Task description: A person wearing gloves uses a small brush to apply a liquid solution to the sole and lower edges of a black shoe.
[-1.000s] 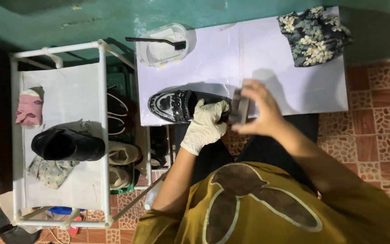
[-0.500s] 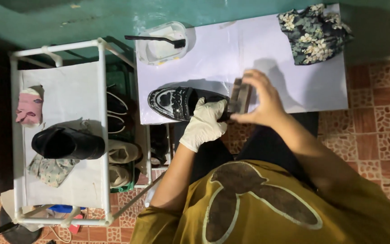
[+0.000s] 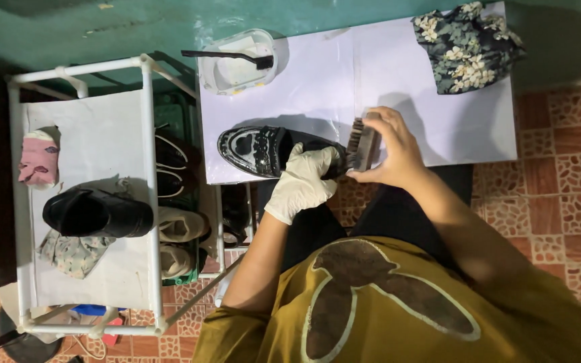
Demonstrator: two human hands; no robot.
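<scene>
- white-gloved left hand point(image 3: 302, 183) is closed around the black shoe point(image 3: 267, 150), on the white paper point(image 3: 398, 87).
- bare right hand point(image 3: 391, 149) clasps one brush point(image 3: 362, 144) against the shoe's heel.
- a second black shoe point(image 3: 95, 213) sits on the rack point(image 3: 89, 134); two floral cloths.

A person in an ochre shirt holds a black shoe point(image 3: 263, 149) steady with a white-gloved left hand point(image 3: 302, 183) at the near edge of a white sheet point(image 3: 398, 87), while the bare right hand point(image 3: 391, 149) presses a wooden brush point(image 3: 362, 144) to the shoe's heel end. A floral cloth point(image 3: 467, 44) lies at the sheet's far right corner, a white tub point(image 3: 237, 64) at its far left.
</scene>
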